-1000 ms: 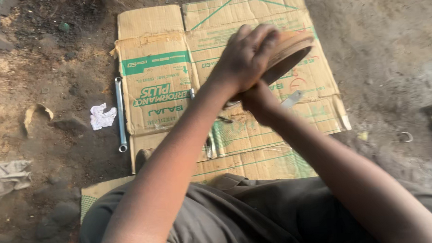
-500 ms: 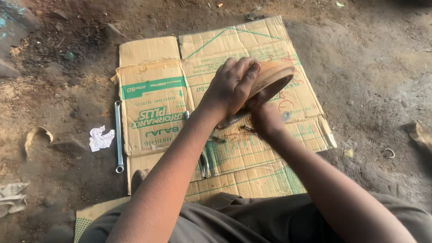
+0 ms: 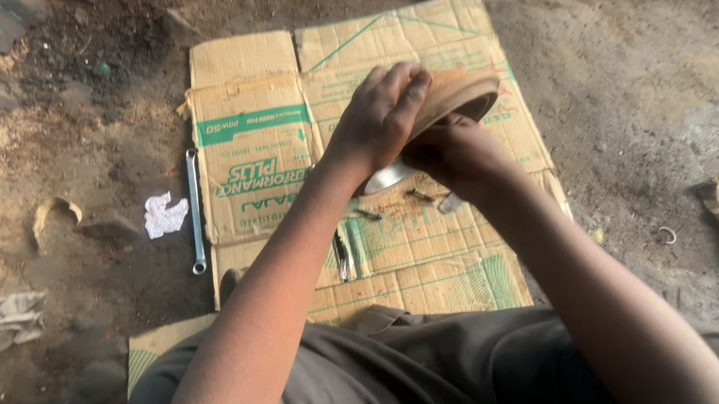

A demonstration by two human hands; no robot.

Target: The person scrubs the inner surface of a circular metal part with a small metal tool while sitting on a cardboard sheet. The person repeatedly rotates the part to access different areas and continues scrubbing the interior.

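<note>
While the left hand (image 3: 384, 117) clasped the top of a round brown drum (image 3: 459, 95), its fingers (image 3: 407, 93) curled over the rim, the right hand (image 3: 453, 155) gripped the drum from beneath, thumb against its edge. Below both sets of fingers lay flattened cardboard (image 3: 255, 174); a wrench (image 3: 194, 212) rested well off beside the left fingers.

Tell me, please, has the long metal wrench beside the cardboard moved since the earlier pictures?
No. The wrench lies along the left edge of the cardboard sheet, next to the white paper scrap, just as before; only the camera shifted.
</note>
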